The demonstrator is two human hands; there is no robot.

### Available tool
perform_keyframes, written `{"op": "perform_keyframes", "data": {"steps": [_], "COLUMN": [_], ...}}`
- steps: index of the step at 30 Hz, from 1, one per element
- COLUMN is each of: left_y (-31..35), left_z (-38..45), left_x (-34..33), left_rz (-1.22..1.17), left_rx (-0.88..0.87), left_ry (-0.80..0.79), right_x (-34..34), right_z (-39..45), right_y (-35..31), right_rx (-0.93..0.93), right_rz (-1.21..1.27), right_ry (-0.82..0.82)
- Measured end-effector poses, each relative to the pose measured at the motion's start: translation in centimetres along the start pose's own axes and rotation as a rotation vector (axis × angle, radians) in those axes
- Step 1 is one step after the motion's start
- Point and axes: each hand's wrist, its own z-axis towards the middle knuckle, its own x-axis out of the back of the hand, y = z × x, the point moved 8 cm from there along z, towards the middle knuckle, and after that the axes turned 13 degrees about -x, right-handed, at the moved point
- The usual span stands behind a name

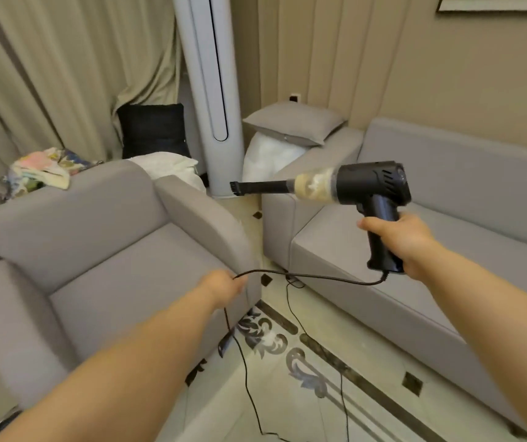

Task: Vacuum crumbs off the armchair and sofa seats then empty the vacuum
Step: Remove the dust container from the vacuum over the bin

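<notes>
A black handheld vacuum (371, 184) with a clear dust cup full of pale debris and a narrow nozzle points left, held up in the air between the two seats. My right hand (399, 239) grips its handle. Its black cord (313, 276) runs from the handle base to my left hand (224, 287), which holds it near the armchair's right arm, then drops to the floor. The grey armchair (106, 263) is at the left and the grey sofa (440, 250) at the right.
A white tower fan (211, 90) stands in the corner between the seats. A grey pillow (294, 122) lies on the sofa arm and a patterned cloth (42, 170) on the armchair back. A black cushion (154, 129) leans behind. Cord loops lie on the tiled floor (287, 393).
</notes>
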Motion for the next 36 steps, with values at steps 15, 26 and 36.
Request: {"op": "perform_keyframes", "data": {"steps": [15,26,36], "left_y": [18.6,29.2,27.9], "left_z": [19.7,40.9,50.9], "left_x": [5.1,18.3,22.4], "left_rz": [-1.136,-1.310,-1.344], "left_rx": [0.209,-0.173,-0.189], "left_ry": [0.086,0.047,0.243], "right_x": [-0.4,-12.8,-19.0], "right_z": [18.1,34.0,43.8], "right_y": [-7.3,-24.5,-30.5], "right_rx": [-0.093,-0.139,-0.215], "right_rz": [0.329,0.535,0.502], "right_ry": [-0.109,-0.415,-0.699]}}
